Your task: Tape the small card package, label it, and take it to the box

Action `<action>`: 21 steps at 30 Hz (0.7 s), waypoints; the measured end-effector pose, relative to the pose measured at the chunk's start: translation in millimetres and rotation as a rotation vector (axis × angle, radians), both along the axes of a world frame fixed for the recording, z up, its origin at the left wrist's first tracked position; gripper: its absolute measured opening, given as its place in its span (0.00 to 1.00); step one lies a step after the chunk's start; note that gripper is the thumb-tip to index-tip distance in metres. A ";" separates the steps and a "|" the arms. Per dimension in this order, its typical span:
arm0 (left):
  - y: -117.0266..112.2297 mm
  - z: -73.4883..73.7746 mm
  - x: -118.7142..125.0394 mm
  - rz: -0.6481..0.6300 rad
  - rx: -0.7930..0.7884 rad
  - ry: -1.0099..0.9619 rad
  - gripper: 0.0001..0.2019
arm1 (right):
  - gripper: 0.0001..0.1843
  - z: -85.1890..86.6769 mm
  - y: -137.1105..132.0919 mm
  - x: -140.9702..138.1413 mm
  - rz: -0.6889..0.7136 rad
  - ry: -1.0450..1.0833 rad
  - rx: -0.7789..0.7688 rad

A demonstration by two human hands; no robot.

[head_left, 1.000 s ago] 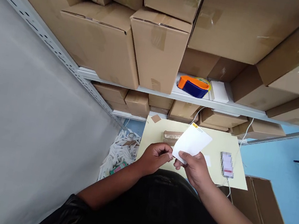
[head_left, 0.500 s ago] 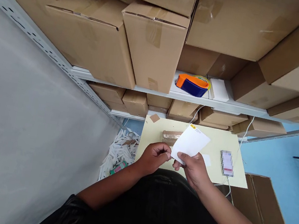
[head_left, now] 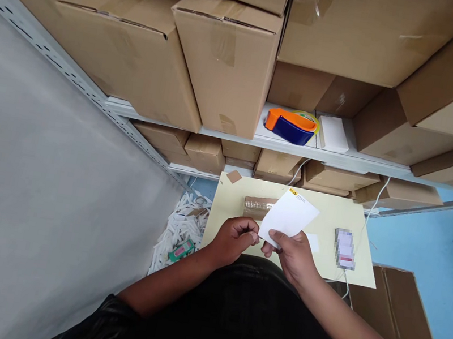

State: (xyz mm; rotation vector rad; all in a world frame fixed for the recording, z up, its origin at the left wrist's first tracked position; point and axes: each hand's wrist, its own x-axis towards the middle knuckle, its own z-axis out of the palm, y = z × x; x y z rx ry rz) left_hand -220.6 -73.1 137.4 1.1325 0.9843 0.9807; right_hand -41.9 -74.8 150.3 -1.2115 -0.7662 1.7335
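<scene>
A white label sheet (head_left: 291, 217) with a small yellow mark at its top edge is pinched in my right hand (head_left: 291, 252), thumb on top. My left hand (head_left: 236, 240) is closed at the sheet's lower left corner, thumb against curled fingers. Whether that corner is between its fingertips is hard to make out. Behind the sheet, partly covered by it, a small brown taped box (head_left: 255, 206) lies on the pale yellow table (head_left: 227, 204). Another white piece of paper (head_left: 313, 242) lies just right of the sheet.
A phone (head_left: 345, 249) with a cable lies at the table's right. Above, a shelf holds an orange and blue tape dispenser (head_left: 292, 127), a white stack (head_left: 333, 134) and many cardboard boxes (head_left: 226, 60). White paper strips (head_left: 178, 228) heap on the left. An open carton (head_left: 393, 310) stands right.
The view has shifted slightly. Both hands and the label sheet keep nearly the same position relative to each other.
</scene>
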 end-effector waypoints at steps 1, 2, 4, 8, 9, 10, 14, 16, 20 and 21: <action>0.0 0.6 1.0 -0.002 -0.001 -0.017 0.07 | 0.12 -0.2 0.7 1.4 0.001 -0.002 0.000; 0.1 0.9 2.0 -0.002 -0.003 -0.025 0.07 | 0.12 -0.6 1.3 2.7 0.003 -0.003 0.000; 0.3 0.8 4.0 0.002 -0.009 -0.011 0.07 | 0.12 -1.9 2.2 4.9 0.011 -0.003 0.003; 0.8 -1.5 7.5 0.025 -0.020 0.045 0.08 | 0.11 -5.1 3.2 7.5 0.029 -0.006 0.002; 0.8 -1.8 8.0 0.029 -0.018 0.048 0.08 | 0.10 -5.8 3.5 8.0 0.031 -0.006 0.002; 0.8 -1.9 8.4 0.028 -0.016 0.046 0.08 | 0.10 -6.5 3.7 8.5 0.030 -0.005 0.003; 1.1 -1.1 9.0 0.015 -0.013 0.007 0.08 | 0.11 -7.7 4.8 10.5 0.018 -0.007 0.006; 1.6 -1.1 9.6 0.020 -0.025 0.006 0.09 | 0.11 -7.2 5.3 11.1 0.020 -0.014 0.007; 3.0 -1.9 10.8 0.038 -0.033 0.030 0.09 | 0.10 -6.0 6.7 11.0 0.028 -0.017 0.004; 3.3 -2.0 10.9 0.038 -0.029 0.031 0.09 | 0.10 -6.0 7.0 10.7 0.027 -0.013 0.004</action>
